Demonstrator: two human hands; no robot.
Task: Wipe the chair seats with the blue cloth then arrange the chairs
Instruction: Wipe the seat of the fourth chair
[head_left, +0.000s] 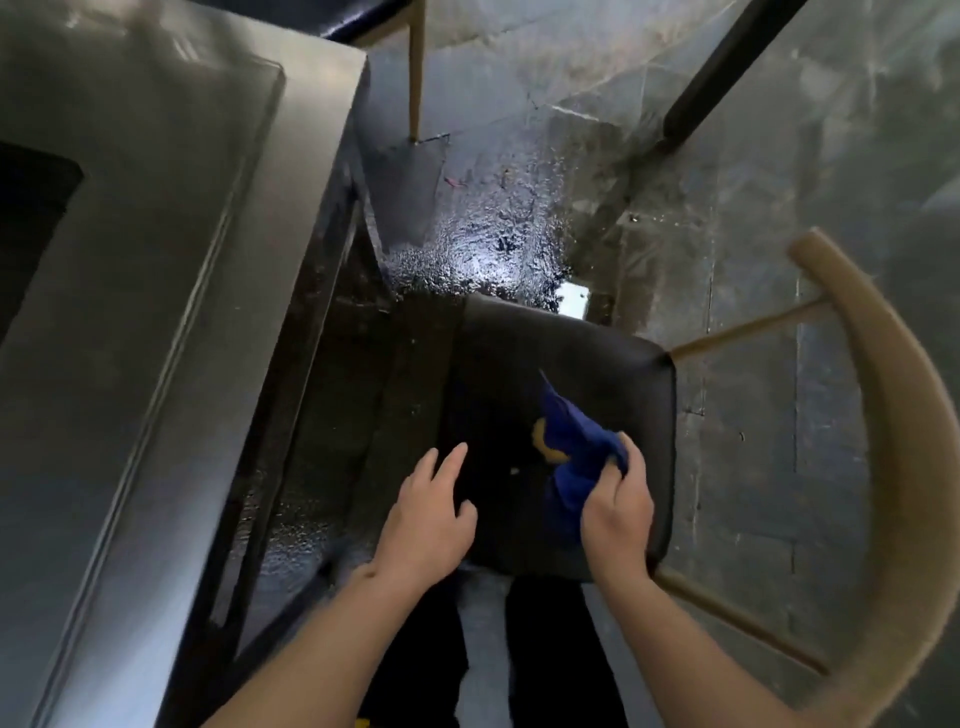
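A chair with a black padded seat (561, 364) and a curved tan wooden backrest (898, 452) stands right below me, its backrest to the right. My right hand (618, 509) grips a bunched blue cloth (576, 457) with a yellow mark, held over the seat's near right part. My left hand (431, 514) hovers over the seat's near left edge, fingers spread, holding nothing. Whether the cloth touches the seat is unclear.
A grey metal table (156, 312) with a dark recess fills the left side. Another chair's tan leg (414, 73) and dark seat edge show at the top. A black bar (727, 67) slants at top right. The tiled floor (519, 218) is glossy and wet-looking.
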